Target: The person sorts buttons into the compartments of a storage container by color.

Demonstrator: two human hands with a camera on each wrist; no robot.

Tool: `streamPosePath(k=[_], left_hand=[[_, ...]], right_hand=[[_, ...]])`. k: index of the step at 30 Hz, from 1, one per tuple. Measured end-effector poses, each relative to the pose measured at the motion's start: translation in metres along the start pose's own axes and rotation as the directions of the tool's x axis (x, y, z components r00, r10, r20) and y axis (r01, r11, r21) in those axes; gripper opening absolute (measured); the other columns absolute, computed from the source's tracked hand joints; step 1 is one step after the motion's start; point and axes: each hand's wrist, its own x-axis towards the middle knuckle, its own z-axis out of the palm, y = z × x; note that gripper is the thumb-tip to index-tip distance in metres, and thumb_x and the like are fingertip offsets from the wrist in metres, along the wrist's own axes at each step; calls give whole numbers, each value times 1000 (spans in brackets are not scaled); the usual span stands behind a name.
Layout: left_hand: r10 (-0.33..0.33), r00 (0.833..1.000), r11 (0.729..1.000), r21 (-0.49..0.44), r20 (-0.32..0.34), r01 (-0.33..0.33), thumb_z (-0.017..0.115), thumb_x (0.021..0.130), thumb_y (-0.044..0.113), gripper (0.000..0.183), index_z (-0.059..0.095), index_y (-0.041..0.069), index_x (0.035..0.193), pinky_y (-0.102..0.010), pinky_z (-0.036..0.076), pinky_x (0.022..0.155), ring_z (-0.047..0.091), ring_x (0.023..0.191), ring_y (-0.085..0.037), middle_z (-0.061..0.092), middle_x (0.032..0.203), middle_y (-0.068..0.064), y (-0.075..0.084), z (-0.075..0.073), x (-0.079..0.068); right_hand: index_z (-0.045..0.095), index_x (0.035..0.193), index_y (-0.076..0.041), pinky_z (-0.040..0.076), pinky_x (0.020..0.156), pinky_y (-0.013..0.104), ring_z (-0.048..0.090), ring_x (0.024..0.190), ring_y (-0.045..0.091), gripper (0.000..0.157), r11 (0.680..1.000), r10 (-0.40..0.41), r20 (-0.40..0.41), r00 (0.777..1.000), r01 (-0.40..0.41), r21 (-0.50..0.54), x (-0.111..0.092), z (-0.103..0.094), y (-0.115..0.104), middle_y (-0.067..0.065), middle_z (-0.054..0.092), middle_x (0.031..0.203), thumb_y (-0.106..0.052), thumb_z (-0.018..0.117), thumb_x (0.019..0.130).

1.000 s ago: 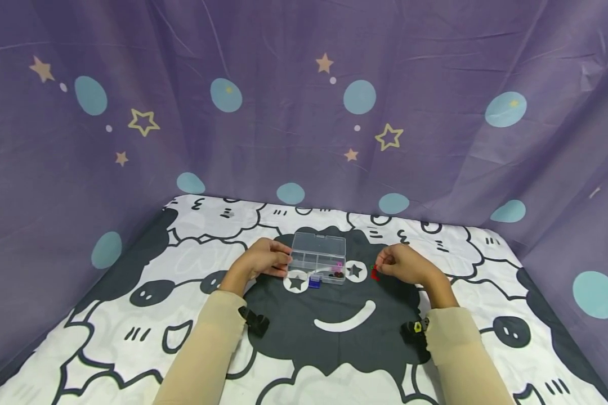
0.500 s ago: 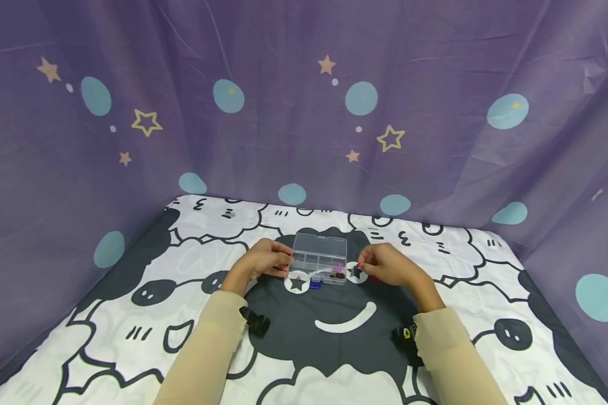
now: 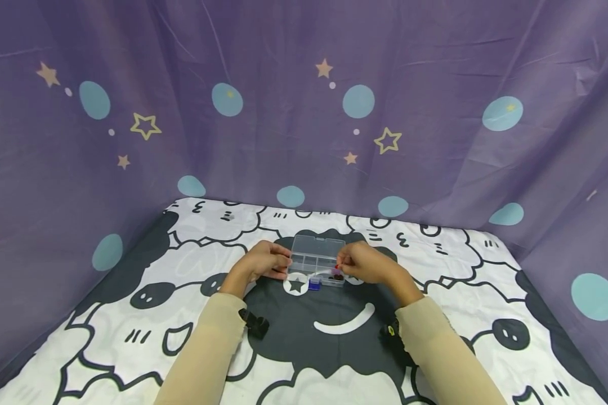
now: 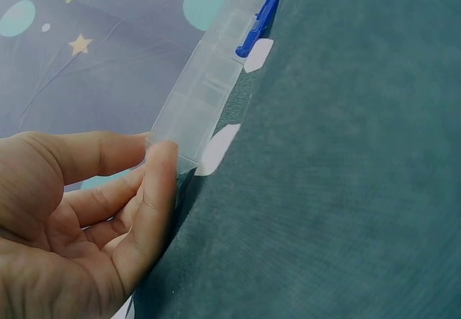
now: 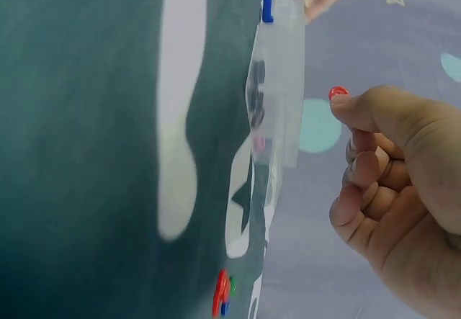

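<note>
Right hand (image 3: 369, 262) neared clear box (image 3: 314, 247) on patterned cloth (image 3: 329, 349), purple curtain (image 3: 294, 124) behind.

Both arms (image 3: 197, 354) reaching forward here, slanting in towards each other, cream sleeves (image 3: 451, 354) ending short of the hands. The left hand (image 3: 263, 260) grips with the tips of its digits, fingers (image 4: 153, 211) bent and staggered, palm in plain sight from the left wrist. And look at the right hand (image 3: 367, 263), turned inward opposite it: thumb (image 5: 382, 109) stretched out, tip in a pinch, remaining fingers (image 5: 366, 166) curled in beneath. Hands near each other, but apart.
</note>
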Motion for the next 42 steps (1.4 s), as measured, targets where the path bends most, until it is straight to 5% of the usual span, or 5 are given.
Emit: streamPosePath(k=[10, 27, 36, 42], left_hand=[[3, 1000, 1000, 1, -6, -3, 68, 87, 6, 32, 61, -1, 118, -38, 61, 70, 66, 73, -25, 61, 99, -19, 0, 1, 1], [-6, 1000, 1000, 7, -18, 6, 67, 87, 6, 30, 62, 0, 116, -38, 61, 69, 66, 74, -26, 61, 98, -19, -1, 1, 2], [-10, 1000, 1000, -1, -16, 10, 67, 88, 6, 30, 62, 0, 116, -38, 61, 69, 66, 74, -26, 61, 99, -18, 0, 1, 1], [-5, 1000, 1000, 0, -14, 5, 68, 87, 6, 30, 62, 0, 116, -38, 61, 70, 66, 75, -27, 61, 100, -19, 0, 1, 1]], right_hand=[[67, 89, -9, 43, 49, 21, 50, 47, 3, 9, 995, -66, -14, 998, 65, -74, 21, 10, -9, -7, 57, 55, -6, 59, 90], [68, 85, -13, 45, 53, 20, 46, 53, 2, 6, 978, -117, 19, 993, 118, -172, 49, 23, -19, -12, 54, 63, -7, 64, 86], [70, 91, -9, 50, 59, 21, 54, 63, 4, 6, 978, -106, 43, 993, 112, -177, 52, 26, -24, -7, 63, 76, -9, 66, 87], [71, 93, -6, 52, 60, 24, 52, 57, 4, 9, 977, -115, 36, 993, 119, -175, 48, 24, -22, -6, 61, 70, -7, 65, 87]])
